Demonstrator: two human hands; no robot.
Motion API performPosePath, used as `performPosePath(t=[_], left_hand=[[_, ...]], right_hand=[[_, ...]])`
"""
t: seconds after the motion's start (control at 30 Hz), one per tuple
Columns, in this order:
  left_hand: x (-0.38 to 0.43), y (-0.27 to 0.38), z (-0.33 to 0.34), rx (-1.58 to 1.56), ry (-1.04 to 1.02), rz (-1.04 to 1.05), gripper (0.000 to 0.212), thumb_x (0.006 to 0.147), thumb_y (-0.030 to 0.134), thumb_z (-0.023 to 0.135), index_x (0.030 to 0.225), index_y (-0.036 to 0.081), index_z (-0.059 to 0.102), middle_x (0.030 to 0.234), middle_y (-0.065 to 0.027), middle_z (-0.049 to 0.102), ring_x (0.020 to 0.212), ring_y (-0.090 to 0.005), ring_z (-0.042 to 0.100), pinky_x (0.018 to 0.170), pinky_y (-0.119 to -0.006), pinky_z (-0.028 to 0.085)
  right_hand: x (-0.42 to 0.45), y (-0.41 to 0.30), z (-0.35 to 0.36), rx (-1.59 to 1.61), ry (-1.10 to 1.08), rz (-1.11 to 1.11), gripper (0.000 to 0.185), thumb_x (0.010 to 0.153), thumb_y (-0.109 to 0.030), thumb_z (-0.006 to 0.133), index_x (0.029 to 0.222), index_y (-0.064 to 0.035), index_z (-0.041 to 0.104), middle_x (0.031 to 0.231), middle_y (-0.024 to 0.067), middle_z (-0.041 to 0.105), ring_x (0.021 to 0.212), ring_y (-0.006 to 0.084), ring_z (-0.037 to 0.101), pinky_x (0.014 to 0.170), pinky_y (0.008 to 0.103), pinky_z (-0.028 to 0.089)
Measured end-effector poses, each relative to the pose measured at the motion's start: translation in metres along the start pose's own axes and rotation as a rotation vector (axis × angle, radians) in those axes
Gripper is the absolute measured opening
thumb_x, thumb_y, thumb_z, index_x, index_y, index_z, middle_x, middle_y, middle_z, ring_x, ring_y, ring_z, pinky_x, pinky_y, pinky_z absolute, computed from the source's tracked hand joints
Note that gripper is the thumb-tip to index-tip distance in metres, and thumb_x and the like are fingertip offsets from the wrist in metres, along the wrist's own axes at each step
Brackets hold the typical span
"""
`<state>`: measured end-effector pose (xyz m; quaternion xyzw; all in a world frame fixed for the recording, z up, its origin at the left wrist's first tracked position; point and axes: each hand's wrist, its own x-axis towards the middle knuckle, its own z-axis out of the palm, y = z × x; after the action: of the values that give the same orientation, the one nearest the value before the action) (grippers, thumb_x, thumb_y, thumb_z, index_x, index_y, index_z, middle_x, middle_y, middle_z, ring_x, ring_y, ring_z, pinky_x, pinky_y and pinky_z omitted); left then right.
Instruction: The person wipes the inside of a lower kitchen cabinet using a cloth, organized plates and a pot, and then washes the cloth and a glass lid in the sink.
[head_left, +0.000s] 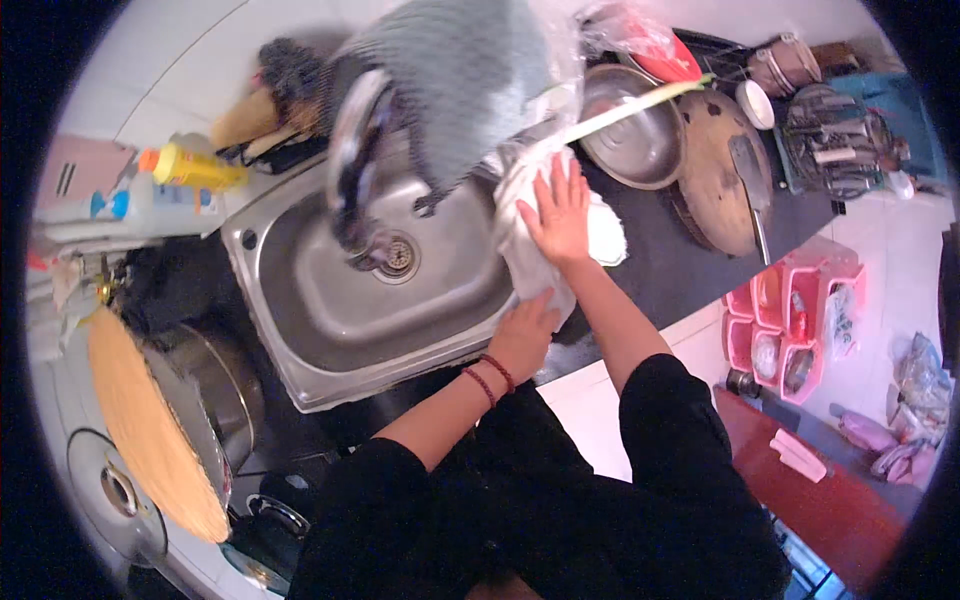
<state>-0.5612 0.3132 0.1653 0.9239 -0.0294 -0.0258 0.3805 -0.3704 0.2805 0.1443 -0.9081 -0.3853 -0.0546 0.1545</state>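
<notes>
A pale cloth (517, 251) lies along the right rim of the stainless steel sink (300, 300). My right hand (562, 206) presses flat on its upper part, fingers spread. Lower down, my left hand (525, 334), with dark red bead bracelets at the wrist, rests on the cloth's near end; its fingertips are partly hidden, so I cannot tell if they grip. A round white item (606, 234) shows beside my right hand. The faucet (352, 157), blurred, arches over the drain. A grey-green textured cloth (465, 82) hangs over the sink's far side.
Right of the sink are a metal pan (634, 142), a long pale green stalk (637, 109), a round wooden board (709, 150) and a cleaver (750, 176). Detergent bottles (199, 166) stand at the left; a large pot (217, 382) is nearer. Pink wall bins (799, 322) hang at the right.
</notes>
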Motion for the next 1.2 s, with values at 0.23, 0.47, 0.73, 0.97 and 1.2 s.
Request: performPosePath(t=[0.23,0.47,0.73,0.97,1.2], left_hand=[[-0.008,0.018,0.026,-0.081,-0.290,0.098,0.026,0.076,0.011,0.057,0.101,0.006,0.057,0.119,-0.0115,0.052,0.107,-0.0291,0.052,0.088,-0.039,0.043],[0.045,0.032,0.016,0.218,0.067,0.225,0.032,0.080,0.013,0.050,0.110,0.008,0.059,0.123,-0.0090,0.051,0.117,-0.0271,0.045,0.098,-0.046,0.035],[0.007,0.028,0.016,-0.171,-0.503,-0.059,0.027,0.082,0.016,0.058,0.108,0.010,0.060,0.109,-0.0103,0.056,0.090,-0.0315,0.060,0.079,-0.042,0.049],[-0.017,-0.050,-0.021,-1.056,0.193,-0.753,0.019,0.091,0.019,0.056,0.100,0.006,0.066,0.088,-0.0048,0.068,0.074,-0.0136,0.062,0.065,-0.028,0.050],[-0.010,-0.199,-0.055,-2.032,1.180,-0.650,0.027,0.093,0.021,0.054,0.106,-0.002,0.061,0.099,-0.0123,0.067,0.090,-0.0242,0.065,0.085,-0.035,0.053]], right_hand=[[-0.124,0.041,-0.047,-0.098,-0.217,0.221,0.062,0.085,-0.038,0.059,0.140,-0.0173,0.040,0.151,0.0094,0.024,0.140,0.0402,0.014,0.109,0.0589,0.013],[-0.075,0.108,-0.063,-0.038,0.072,0.315,0.071,0.073,-0.032,0.064,0.136,-0.0085,0.042,0.151,0.0150,0.022,0.138,0.0428,0.014,0.111,0.0543,0.015],[-0.083,0.083,-0.081,-0.048,-0.058,0.253,0.059,0.066,-0.016,0.067,0.123,-0.0088,0.053,0.148,0.0116,0.029,0.138,0.0366,0.022,0.109,0.0563,0.017],[-0.031,-0.009,-0.102,0.011,-0.186,0.261,0.027,0.069,-0.002,0.062,0.096,-0.0065,0.063,0.113,0.0106,0.060,0.107,0.0301,0.056,0.094,0.0435,0.041],[0.035,-0.122,-0.097,0.782,-0.050,0.204,0.033,0.085,-0.002,0.057,0.118,0.0014,0.052,0.107,0.0192,0.057,0.096,0.0358,0.057,0.085,0.0370,0.047]])
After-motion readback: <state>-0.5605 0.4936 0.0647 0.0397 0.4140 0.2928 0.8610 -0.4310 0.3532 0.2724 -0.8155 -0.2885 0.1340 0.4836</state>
